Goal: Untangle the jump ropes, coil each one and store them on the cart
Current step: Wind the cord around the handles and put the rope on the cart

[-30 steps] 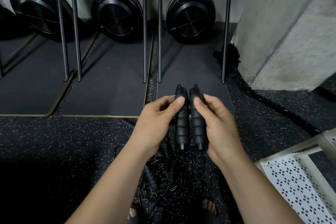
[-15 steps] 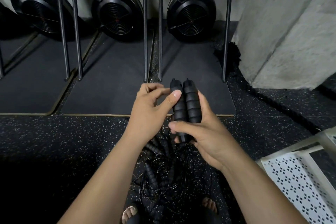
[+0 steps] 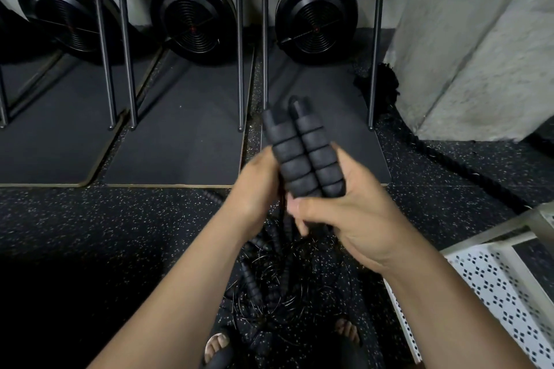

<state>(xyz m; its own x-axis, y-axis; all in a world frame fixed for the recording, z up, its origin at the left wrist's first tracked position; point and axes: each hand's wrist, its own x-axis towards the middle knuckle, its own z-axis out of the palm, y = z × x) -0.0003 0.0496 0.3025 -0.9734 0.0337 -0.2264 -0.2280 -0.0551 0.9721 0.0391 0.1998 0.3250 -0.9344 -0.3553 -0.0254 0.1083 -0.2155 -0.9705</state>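
Two black ribbed foam jump-rope handles (image 3: pixel 302 156) stand side by side, tips pointing up and away from me. My right hand (image 3: pixel 344 219) grips their lower ends, with the thumb across the front. My left hand (image 3: pixel 254 192) is blurred and sits against the left side of the handles, with its fingers hidden behind them. Thin cords hang from the handles into a tangled pile of more jump ropes (image 3: pixel 278 287) on the floor between my feet. The white perforated cart (image 3: pixel 494 278) is at the lower right.
Three black fan-wheel machines (image 3: pixel 314 15) on dark mats stand ahead, with upright metal rails (image 3: pixel 239 39) between them. A concrete pillar (image 3: pixel 479 39) rises at the right. A thick black rope (image 3: pixel 449 165) runs along the speckled rubber floor beside it.
Both hands held the handles upright a second ago. Since then my right hand took both handles in one grip and tilted them left. My left hand slid down their left side.
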